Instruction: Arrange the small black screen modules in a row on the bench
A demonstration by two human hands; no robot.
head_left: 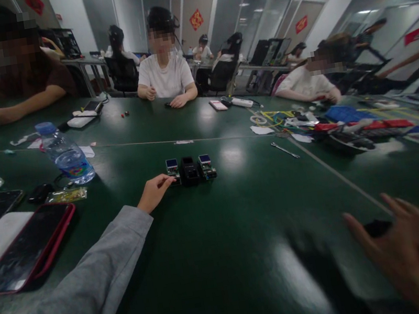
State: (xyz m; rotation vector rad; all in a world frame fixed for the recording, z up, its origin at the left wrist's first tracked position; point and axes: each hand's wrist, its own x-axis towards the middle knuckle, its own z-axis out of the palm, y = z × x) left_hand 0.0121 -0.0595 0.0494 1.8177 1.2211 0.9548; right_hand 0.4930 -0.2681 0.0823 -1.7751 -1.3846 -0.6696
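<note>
In the head view, my left hand [156, 191] reaches to the middle of the table. Its thumb and fingers are pinched together at the lower left edge of a small circuit board [172, 166] with a little screen. Right beside that board stands a black device [189, 172], and a second similar circuit board [206, 168] is on its other side. My right hand [399, 238] is at the lower right, above the table and apart from these things. Its thumb and fingers are spread, and a dark patch shows behind them that I cannot make out.
On the left are a water bottle [68, 155], a red-cased phone [29, 249] and a small bag of parts [66, 195]. A wrench [285, 150] lies right of centre, near a heap of cables and tools [347, 122]. People sit across the green table [226, 260].
</note>
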